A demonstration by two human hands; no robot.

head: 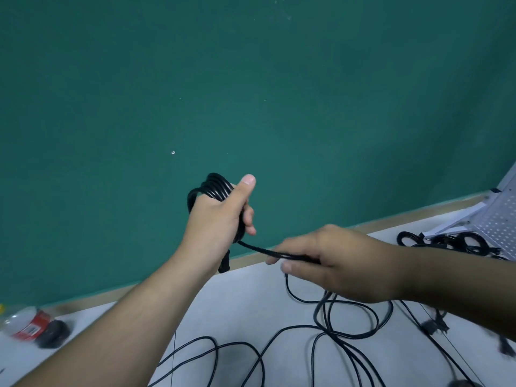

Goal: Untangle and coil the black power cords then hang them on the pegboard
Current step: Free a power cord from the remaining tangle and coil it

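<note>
Power cord [212, 185]: black rubbery jacket, slight gloss. Table [251, 303]: smooth matt white, pale wood edge strip [418, 215]. Pegboard [498, 230]: perforated white, looks metal. Bottle [16, 319]: clear plastic, glossy red label. Wall [251, 79]: matt green.

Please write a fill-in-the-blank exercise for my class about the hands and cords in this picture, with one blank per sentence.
1. The left hand grips a coiled cord in front of a ____ wall.
2. The right hand pinches a strand that leads to the ____ hand's coil.
3. A bottle with a ____ label lies on the table.
4. Other coils lie at the foot of the ____.

Missing words: green; left; red; pegboard.
</note>
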